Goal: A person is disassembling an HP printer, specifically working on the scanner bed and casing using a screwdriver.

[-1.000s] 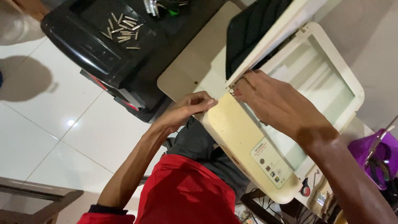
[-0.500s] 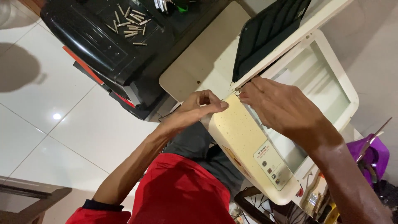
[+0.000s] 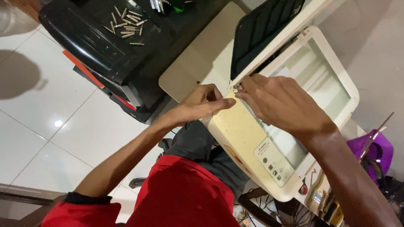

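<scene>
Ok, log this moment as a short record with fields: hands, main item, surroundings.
left hand: rests on the corner of the cream scanner-printer, fingers extended
right hand: fingertips at the hinge of the raised lid
scanner glass: exposed
control panel: on the front edge
left side: black machine on the tiled floor, small metal pieces on top
right side: purple container

Glossy white tile floor (image 3: 63, 138), grey grout, one lamp glare spot.
Plain light wall (image 3: 378, 50) at right; possibly a wooden furniture edge (image 3: 25, 197) bottom left.
</scene>
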